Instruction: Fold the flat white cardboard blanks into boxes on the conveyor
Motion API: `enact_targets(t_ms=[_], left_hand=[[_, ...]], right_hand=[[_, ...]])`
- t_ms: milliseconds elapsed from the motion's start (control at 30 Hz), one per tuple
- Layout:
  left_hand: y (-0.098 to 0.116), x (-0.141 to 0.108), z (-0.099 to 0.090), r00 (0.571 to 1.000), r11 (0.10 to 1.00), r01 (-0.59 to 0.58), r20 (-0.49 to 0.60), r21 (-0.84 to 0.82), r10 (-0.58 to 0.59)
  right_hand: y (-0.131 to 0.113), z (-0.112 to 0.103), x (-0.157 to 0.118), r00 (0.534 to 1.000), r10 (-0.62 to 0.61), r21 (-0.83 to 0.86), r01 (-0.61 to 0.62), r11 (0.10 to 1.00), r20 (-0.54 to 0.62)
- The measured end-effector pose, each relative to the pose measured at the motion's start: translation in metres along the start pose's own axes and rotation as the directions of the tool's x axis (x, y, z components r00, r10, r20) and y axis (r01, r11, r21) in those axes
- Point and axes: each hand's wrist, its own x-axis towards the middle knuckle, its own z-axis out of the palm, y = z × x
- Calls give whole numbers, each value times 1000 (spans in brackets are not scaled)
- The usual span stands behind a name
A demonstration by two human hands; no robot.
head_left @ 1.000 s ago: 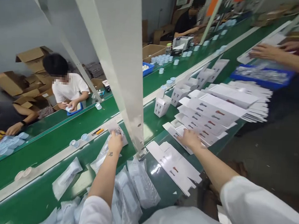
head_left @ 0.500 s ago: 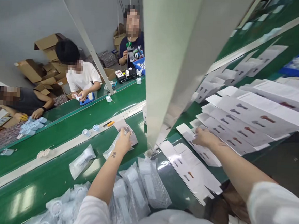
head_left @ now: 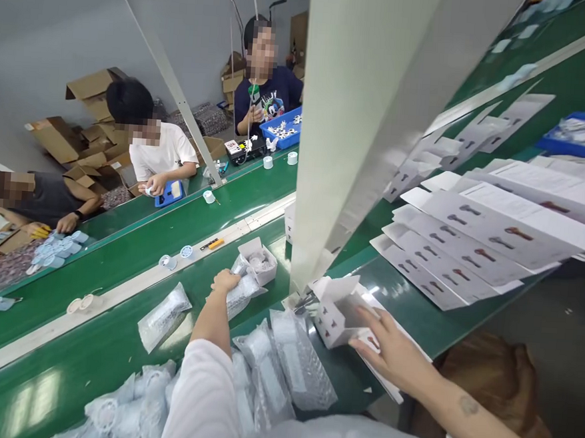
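Note:
My left hand [head_left: 226, 282] is closed on the end of a bubble-wrapped item [head_left: 241, 297] on the green belt, just in front of an open white box [head_left: 259, 262] that holds something wrapped. With fingers spread, my right hand [head_left: 381, 342] touches the side of another open white box [head_left: 335, 312]. Beneath that box lies a flat printed carton [head_left: 379, 378]. Several bubble-wrapped pale blue parts [head_left: 287, 359] rest near my body, and one wrapped part [head_left: 164, 317] lies apart to the left.
A broad pale pillar [head_left: 350, 116] rises between the hands' areas. Printed cartons [head_left: 477, 225] are fanned out at right, near a blue tray [head_left: 583, 136]. An orange cutter [head_left: 215, 243] lies on the metal rail [head_left: 133, 271]. Three people sit across the belt.
My left hand has moved slightly left and down onto the wrapped item, and the box beside it now shows open. My right hand has left the fanned cartons and is at an opened box.

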Motion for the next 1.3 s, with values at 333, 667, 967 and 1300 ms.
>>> enact_targets(t_ms=[333,667,967,1300], left_hand=[[-42,-73,-78,981,987,89,-161,-131,-109],[12,-306,-76,717,546,-693,-532,-471,451],[117,-317,-42,660,690,-685,-201,233,724],[196,-290,-29,828,725,-560,230,401,512]], right_hand=[[-21,-3,8,970,-244,87,242,966,3],[-21,-24,15,897,-316,62,312,948,308],[-14,-19,10,885,-308,33,317,948,348],[7,-16,-10,890,-362,81,354,932,275]])
